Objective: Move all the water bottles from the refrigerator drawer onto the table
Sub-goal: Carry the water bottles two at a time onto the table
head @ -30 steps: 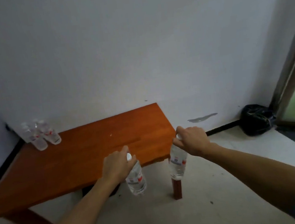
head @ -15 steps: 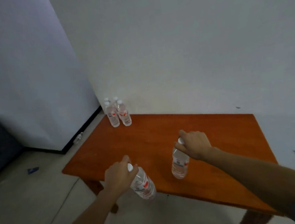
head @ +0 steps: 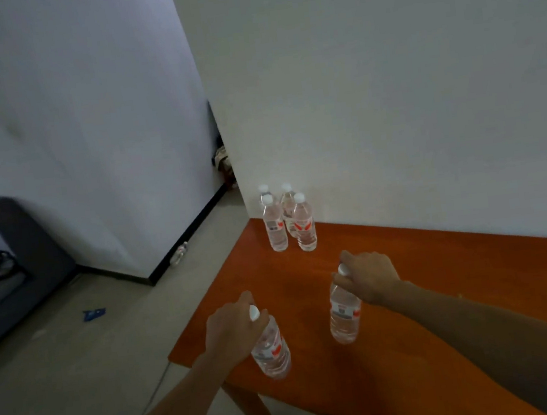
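A dark sofa point(head: 17, 270) sits at the far left on a pale floor. Moving right, the person's left hand point(head: 233, 328) has its fingers wrapped around the neck of a water bottle point(head: 271, 347), tilted over the near edge of an orange wooden table point(head: 445, 290). Behind, against the wall, four bottles point(head: 289, 222) stand upright in a tight cluster. Further right, the right hand point(head: 369, 280) grips the cap end of a second bottle point(head: 344, 311), hanging upright above the tabletop. This looks like the placing step; next, both bottles likely need lowering until they stand, then releasing
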A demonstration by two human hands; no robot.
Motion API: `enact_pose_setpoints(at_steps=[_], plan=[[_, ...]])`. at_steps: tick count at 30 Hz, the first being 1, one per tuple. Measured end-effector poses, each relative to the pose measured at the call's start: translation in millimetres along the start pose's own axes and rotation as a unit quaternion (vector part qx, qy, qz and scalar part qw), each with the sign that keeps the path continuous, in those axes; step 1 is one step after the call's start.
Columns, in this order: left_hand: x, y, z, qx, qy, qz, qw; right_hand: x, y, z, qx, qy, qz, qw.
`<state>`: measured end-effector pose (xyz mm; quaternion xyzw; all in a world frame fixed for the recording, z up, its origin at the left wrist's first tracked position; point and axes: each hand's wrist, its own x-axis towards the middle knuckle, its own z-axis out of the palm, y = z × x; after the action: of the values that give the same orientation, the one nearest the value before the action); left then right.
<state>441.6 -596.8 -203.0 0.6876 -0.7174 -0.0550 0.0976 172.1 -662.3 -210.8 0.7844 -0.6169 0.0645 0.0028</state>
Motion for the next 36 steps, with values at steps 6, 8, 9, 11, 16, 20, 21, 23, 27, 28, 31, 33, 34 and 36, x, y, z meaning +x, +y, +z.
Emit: enact_pose_setpoints(at_steps=[6, 8, 9, 11, 16, 20, 21, 23, 27, 28, 31, 33, 34, 36], plan=[[105.2, -54.2, -15.5, -0.005, 0.014, 0.009, 1.0, 87.6, -39.6, 6.4, 0.042, 0.022, 0.044, 0.998], [134.7, -63.7, -12.5, -0.01, 0.019, 0.009, 1.0, 117.5, -45.1, 7.9, 0.035, 0.025, 0.039, 0.998], [149.0, -67.5, -11.1, -0.014, 0.021, 0.008, 1.0, 133.0, -47.1, 9.2, 0.028, 0.024, 0.035, 0.999], [177.8, -74.2, -5.9, -0.031, 0.013, 0.001, 0.999, 163.4, -49.2, 13.9, 0.021, 0.02, 0.029, 0.999], [244.9, -85.2, 12.8, -0.056, -0.016, 0.012, 0.998, 230.3, -46.2, 39.0, 0.039, 0.006, 0.033, 0.999], [293.2, -88.8, 25.9, -0.067, -0.035, 0.03, 0.997, 267.1, -43.1, 56.6, 0.051, -0.001, 0.042, 0.998], [302.5, -88.7, 28.3, -0.071, -0.035, 0.035, 0.996, 273.9, -42.6, 60.8, 0.05, -0.004, 0.048, 0.998], [319.2, -87.8, 33.4, -0.08, -0.038, 0.048, 0.995, 285.1, -43.4, 69.2, 0.055, -0.007, 0.064, 0.996], [350.9, -88.5, 38.4, -0.088, -0.047, 0.078, 0.992, 299.3, -49.3, 83.9, 0.066, -0.014, 0.097, 0.993], [358.5, -90.2, 40.0, -0.087, -0.053, 0.088, 0.991, 300.9, -51.2, 87.2, 0.067, -0.015, 0.108, 0.992], [375.0, -94.1, 45.6, -0.096, -0.076, 0.134, 0.983, 301.9, -57.8, 95.6, 0.076, -0.016, 0.146, 0.986], [383.7, -96.8, 49.2, -0.103, -0.09, 0.166, 0.977, 303.0, -63.5, 98.0, 0.084, -0.017, 0.174, 0.981], [387.8, -98.4, 51.2, -0.109, -0.095, 0.178, 0.973, 303.6, -65.8, 98.5, 0.089, -0.017, 0.188, 0.978], [396.2, -101.3, 54.2, -0.119, -0.106, 0.196, 0.968, 304.8, -69.5, 98.6, 0.097, -0.02, 0.214, 0.972]])
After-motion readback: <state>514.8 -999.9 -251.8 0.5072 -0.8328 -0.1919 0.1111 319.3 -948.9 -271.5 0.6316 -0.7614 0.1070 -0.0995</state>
